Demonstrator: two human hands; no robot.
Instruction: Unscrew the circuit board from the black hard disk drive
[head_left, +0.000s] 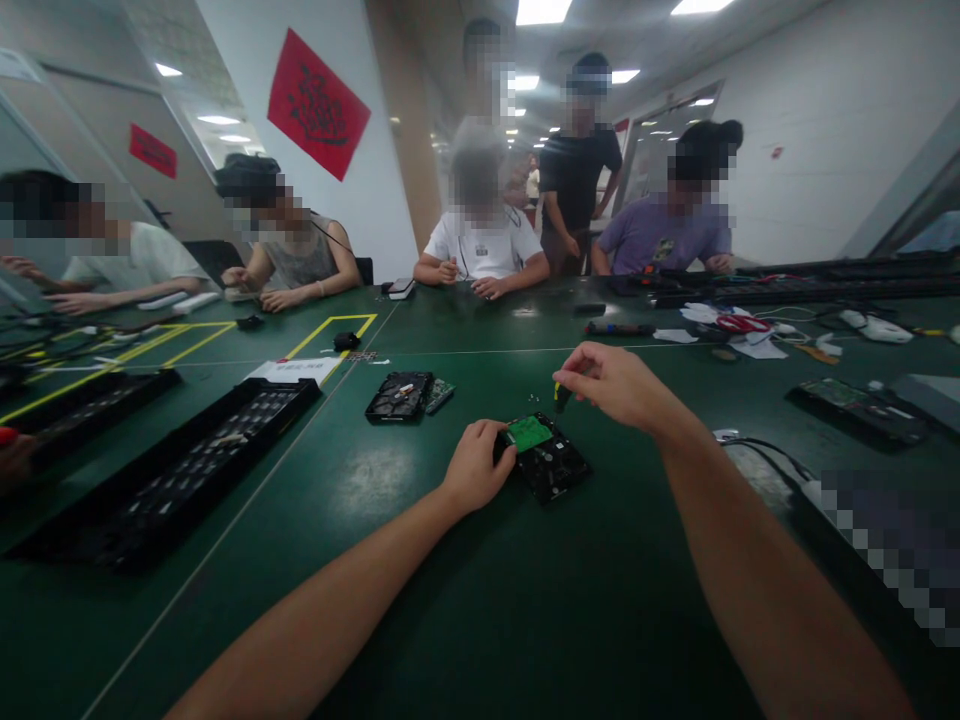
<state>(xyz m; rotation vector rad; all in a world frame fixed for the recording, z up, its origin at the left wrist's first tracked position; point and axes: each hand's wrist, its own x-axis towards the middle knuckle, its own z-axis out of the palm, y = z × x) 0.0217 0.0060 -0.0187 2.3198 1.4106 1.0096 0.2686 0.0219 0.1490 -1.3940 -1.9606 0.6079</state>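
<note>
A black hard drive (pixel 564 468) with a green circuit board (pixel 529 432) on its upper side lies on the green table in front of me. My left hand (pixel 480 462) is closed on the drive's left edge, thumb and fingers pressed against it. Just above the drive's far right corner, my right hand (pixel 611 385) pinches a small yellow-and-black screwdriver (pixel 559 398) pointing down. Whether its tip touches the drive I cannot tell. Several tiny screws (pixel 533 398) lie beyond the drive. Further left rests another opened hard drive (pixel 399 397) beside a loose circuit board (pixel 439 396).
A long black tray (pixel 187 465) stands on the left, a paper label (pixel 296 371) behind it. To the right are another drive (pixel 859 410), cables (pixel 765 445) and a white mouse (pixel 876 327). Several people sit or stand across the table (pixel 420 620).
</note>
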